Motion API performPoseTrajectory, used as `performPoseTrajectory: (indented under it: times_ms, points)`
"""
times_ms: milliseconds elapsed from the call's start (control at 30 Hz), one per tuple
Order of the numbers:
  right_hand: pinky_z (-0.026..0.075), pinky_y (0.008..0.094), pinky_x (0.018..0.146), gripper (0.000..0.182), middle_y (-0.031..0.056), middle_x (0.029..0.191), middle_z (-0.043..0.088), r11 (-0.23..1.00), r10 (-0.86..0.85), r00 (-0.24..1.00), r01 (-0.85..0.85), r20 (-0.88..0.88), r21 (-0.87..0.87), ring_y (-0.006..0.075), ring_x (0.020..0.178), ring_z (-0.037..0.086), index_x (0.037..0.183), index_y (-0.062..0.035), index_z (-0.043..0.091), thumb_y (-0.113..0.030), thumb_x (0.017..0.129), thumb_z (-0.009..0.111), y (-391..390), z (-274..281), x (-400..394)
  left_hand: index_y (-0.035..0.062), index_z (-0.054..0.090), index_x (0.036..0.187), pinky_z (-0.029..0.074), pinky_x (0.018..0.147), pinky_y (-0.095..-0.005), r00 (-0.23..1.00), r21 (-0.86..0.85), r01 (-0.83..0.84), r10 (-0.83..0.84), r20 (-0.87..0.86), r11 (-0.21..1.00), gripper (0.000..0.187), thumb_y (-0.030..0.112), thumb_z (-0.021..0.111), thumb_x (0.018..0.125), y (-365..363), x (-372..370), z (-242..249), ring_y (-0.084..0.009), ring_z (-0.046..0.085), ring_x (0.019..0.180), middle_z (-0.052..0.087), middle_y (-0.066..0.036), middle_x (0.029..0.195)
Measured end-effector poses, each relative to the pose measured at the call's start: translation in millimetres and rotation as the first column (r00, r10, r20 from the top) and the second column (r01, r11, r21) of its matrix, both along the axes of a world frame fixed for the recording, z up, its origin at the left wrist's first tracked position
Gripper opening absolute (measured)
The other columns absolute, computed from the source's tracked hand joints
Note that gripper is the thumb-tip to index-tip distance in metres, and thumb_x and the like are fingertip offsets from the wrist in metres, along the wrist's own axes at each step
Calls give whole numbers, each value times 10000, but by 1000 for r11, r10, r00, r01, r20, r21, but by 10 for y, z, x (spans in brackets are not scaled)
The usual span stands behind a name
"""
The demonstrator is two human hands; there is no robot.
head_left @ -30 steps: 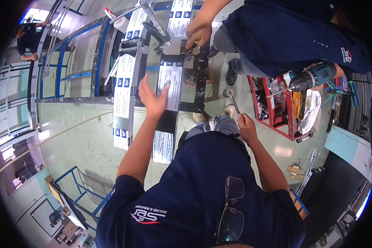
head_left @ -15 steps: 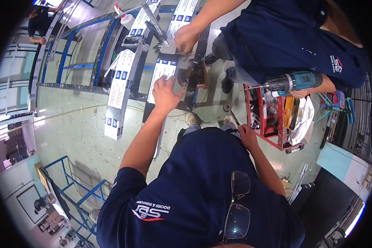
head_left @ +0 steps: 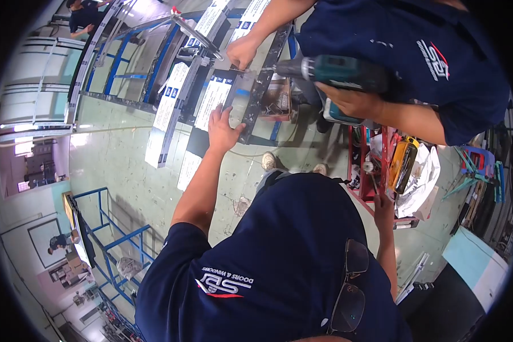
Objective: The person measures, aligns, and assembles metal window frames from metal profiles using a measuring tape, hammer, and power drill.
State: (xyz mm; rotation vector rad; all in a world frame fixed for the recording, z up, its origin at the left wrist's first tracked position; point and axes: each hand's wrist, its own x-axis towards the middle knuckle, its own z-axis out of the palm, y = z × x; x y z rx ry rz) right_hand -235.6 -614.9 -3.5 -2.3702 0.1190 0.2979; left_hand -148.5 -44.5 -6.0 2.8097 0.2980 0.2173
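My left hand (head_left: pixel 225 130) rests with its fingers spread on the near end of a profile wrapped in white and blue printed film (head_left: pixel 214 104). In my right hand (head_left: pixel 383 206), held low at my right side, is a round-headed hammer (head_left: pixel 369 168), its head up by the red cart. Across from me, a co-worker's hand (head_left: pixel 243 52) presses on the joint at the far end of the same profile. The co-worker's other hand (head_left: pixel 347 101) grips a teal cordless drill (head_left: pixel 342 73), its bit pointing toward that joint.
A second wrapped profile (head_left: pixel 168 111) lies alongside, near a metal clamp (head_left: pixel 199 35). Both rest on a blue and black frame (head_left: pixel 119 104). A red cart (head_left: pixel 376 154) with a yellow tool case (head_left: pixel 403 165) stands at right. Blue racks (head_left: pixel 117 242) are at lower left.
The co-worker's drill has swung left toward the joint. My right hand has moved right with the hammer, toward the cart. My left hand stays on the profile.
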Motion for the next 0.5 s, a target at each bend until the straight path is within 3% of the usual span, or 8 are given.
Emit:
performPoseTrajectory:
  times_ms: [67, 167, 233, 333, 367, 400, 433, 500]
  points:
    - [434, 387, 603, 305, 126, 673, 577, 997, -44, 998, 46, 37, -61, 183, 623, 517, 885, 26, 622, -249, 999, 555, -290, -119, 40, 91, 532, 1361, 328, 1124, -512, 999, -6, -33, 33, -9, 999, 722, 330, 823, 745, -128, -66, -24, -433, 364, 1361, 410, -218, 1478]
    - [446, 372, 615, 299, 113, 674, 582, 997, -71, 993, 73, 98, -18, 174, 629, 518, 863, 22, 624, -235, 1001, 556, -774, -257, 118, 111, 528, 1370, 304, 1138, -528, 992, 45, -121, 123, -40, 992, 710, 365, 804, 767, -305, -200, -57, -434, 336, 1392, 390, -217, 1503]
    - [494, 432, 724, 338, 213, 871, 675, 980, -197, 976, 196, -90, -25, 332, 771, 650, 967, 19, 660, -301, 993, 552, -1057, -261, 200, 136, 521, 1382, 292, 1144, -530, 977, 109, -184, 194, -92, 977, 714, 399, 795, 778, -415, -304, -57, -421, 309, 1421, 366, -214, 1525]
    - [507, 409, 742, 345, 202, 889, 696, 967, -171, 982, 151, -82, -204, 303, 781, 663, 988, 18, 674, -311, 983, 570, -1199, 12, 334, 114, 547, 1357, 301, 1138, -526, 957, 92, -259, 268, -108, 961, 706, 421, 797, 773, -311, -515, -166, -417, 350, 1400, 426, -215, 1487]
    - [509, 417, 754, 349, 201, 894, 699, 960, -232, 970, 215, -79, -180, 312, 797, 668, 1014, 9, 680, -321, 978, 575, -1306, -69, 334, 70, 582, 1307, 329, 1123, -503, 966, 90, -220, 229, -120, 971, 679, 407, 811, 765, -186, -599, -206, -394, 431, 1343, 525, -209, 1389]
    - [508, 437, 760, 343, 205, 904, 697, 952, -262, 963, 247, -62, -182, 335, 819, 674, 1037, -14, 684, -335, 966, 588, -1479, -208, 315, 37, 608, 1259, 365, 1094, -478, 985, -23, -160, 162, 60, 987, 621, 349, 821, 767, -47, -733, -347, -380, 503, 1261, 598, -188, 1276]
    - [507, 450, 757, 337, 205, 898, 690, 921, -265, 964, 260, 22, -289, 355, 824, 670, 1030, -37, 682, -355, 957, 596, -1586, -274, 319, 45, 604, 1261, 392, 1062, -462, 978, -113, -183, 192, 76, 977, 594, 295, 825, 770, -157, -781, -223, -372, 524, 1220, 610, -170, 1237]
    - [503, 459, 710, 340, 213, 837, 675, 911, -282, 957, 290, 71, -292, 424, 777, 639, 993, -48, 668, -379, 947, 605, -1560, -203, 454, 65, 565, 1327, 377, 1083, -474, 969, 130, -246, 243, 41, 961, 634, 300, 809, 791, -142, -938, -287, -401, 491, 1267, 587, -196, 1301]
